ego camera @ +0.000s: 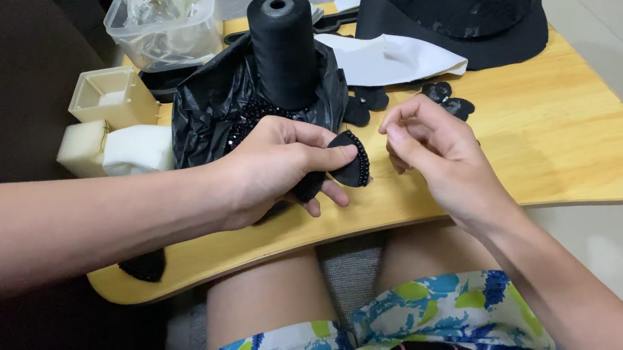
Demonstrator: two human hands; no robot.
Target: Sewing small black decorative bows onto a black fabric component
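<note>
Wooden lap table (571, 152) across the person's knees, scattered with black sewing pieces.

Left hand (273, 168) pinches a small black fabric petal (349, 159) edged with beads, just above the table's near edge. Right hand (430, 145) hovers just beside it, fingers curled and thumb pressed to forefinger; whether it grasps anything I cannot tell. Behind stand a black thread cone (284, 47) and a black plastic bag (214, 103).

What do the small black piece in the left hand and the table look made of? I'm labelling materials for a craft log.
Black piece, pinched in the left hand: seemingly matte fabric or felt, with a row of shiny black beads along its curved edge. Table: looks like light wood or wood-look laminate, with faint grain and a smooth, slightly glossy top.
</note>
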